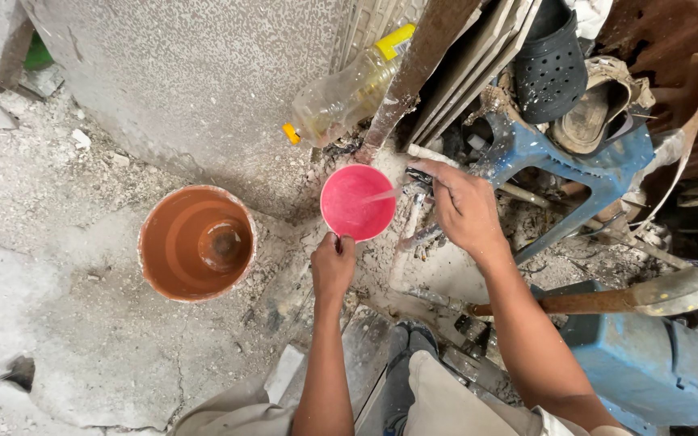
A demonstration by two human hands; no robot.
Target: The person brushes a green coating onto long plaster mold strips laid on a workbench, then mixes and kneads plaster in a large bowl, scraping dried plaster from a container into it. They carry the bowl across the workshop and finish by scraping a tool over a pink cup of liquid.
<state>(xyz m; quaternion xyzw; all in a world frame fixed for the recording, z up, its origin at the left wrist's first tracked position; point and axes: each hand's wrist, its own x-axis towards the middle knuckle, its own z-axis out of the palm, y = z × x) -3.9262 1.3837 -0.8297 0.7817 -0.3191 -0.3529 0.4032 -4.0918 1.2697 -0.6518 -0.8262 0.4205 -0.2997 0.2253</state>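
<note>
My left hand point(332, 263) grips the near rim of a small pink bowl point(356, 202) and holds it above the dusty ground. A thin stream of water runs into the bowl from the right. My right hand point(464, 206) rests on a small tap or pipe end point(415, 173) beside the bowl, fingers closed around it; the tap itself is mostly hidden by my fingers. An orange-brown bucket point(196, 242) stands to the left of the bowl, apparently without contents.
A plastic bottle with a yellow cap point(347, 90) leans on the grey wall point(187, 73). Boards point(446, 48), a blue plastic stool point(559, 161), black and tan sandals point(575, 73) and a shovel point(648, 295) crowd the right side. Rubble covers the concrete floor point(66, 323).
</note>
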